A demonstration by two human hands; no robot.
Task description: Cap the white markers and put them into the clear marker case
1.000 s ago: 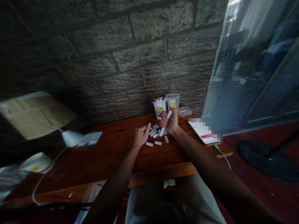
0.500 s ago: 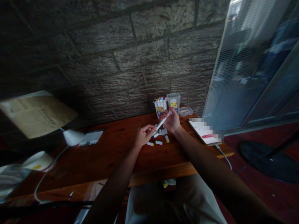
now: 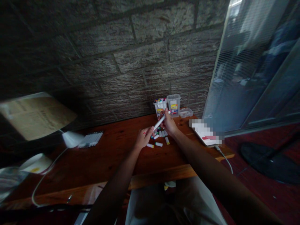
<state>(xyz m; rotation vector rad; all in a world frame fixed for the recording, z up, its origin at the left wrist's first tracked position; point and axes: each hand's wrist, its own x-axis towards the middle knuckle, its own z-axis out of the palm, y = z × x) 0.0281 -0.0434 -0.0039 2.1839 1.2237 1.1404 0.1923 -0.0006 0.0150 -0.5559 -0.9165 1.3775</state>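
A white marker (image 3: 159, 122) with a reddish upper end slants between my two hands above the table. My left hand (image 3: 143, 137) is closed on its lower end. Around the upper part, near the reddish end, the fingers of my right hand (image 3: 170, 125) are closed. Below the hands lie several loose white marker caps (image 3: 158, 144) with green, blue and yellow ends; my left hand partly hides some of them. Behind my right hand stands a clear box full of markers (image 3: 159, 104), its lower part covered by the fingers.
A second clear box (image 3: 173, 107) and a shallow clear lid (image 3: 186, 112) stand by the brick wall. On the right is a white tablet-like device (image 3: 205, 132) with a cable. A row of white pens (image 3: 91, 139), a lamp (image 3: 37, 115) and a bowl (image 3: 37, 163) are on the left.
The right hand held the marker alone at first, with the left hand empty beside it. My left hand then took the lower end, and my right hand's grip shifted toward the upper end.
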